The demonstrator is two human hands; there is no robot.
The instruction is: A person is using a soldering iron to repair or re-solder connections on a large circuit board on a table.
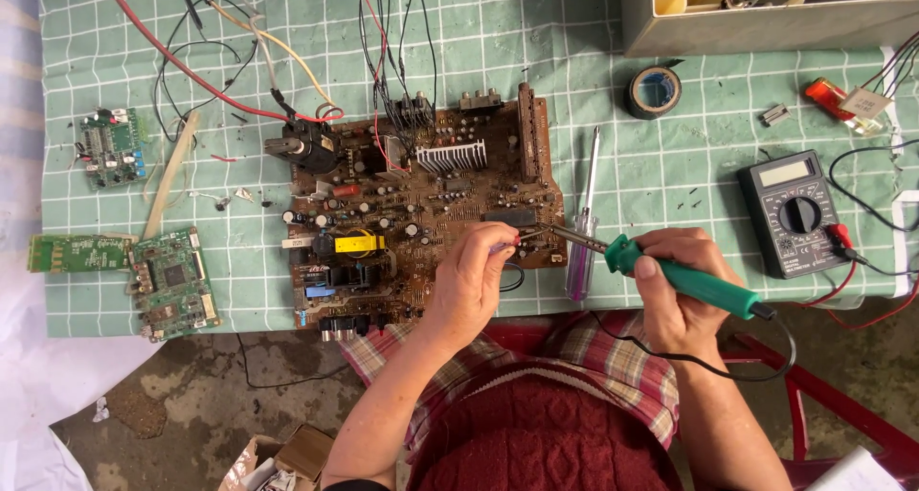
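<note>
A large brown circuit board lies on the green checked cloth. My right hand grips a green-handled soldering iron, its metal tip reaching the board's right edge. My left hand rests on the board's lower right part, its fingers pinched on something small beside the iron's tip; what it is I cannot tell. The board carries a yellow part, a silver heat sink and several wires running off the top.
A clear-handled screwdriver lies right of the board. A black multimeter with red and black leads sits far right. Black tape roll, a grey box, and small green boards at the left.
</note>
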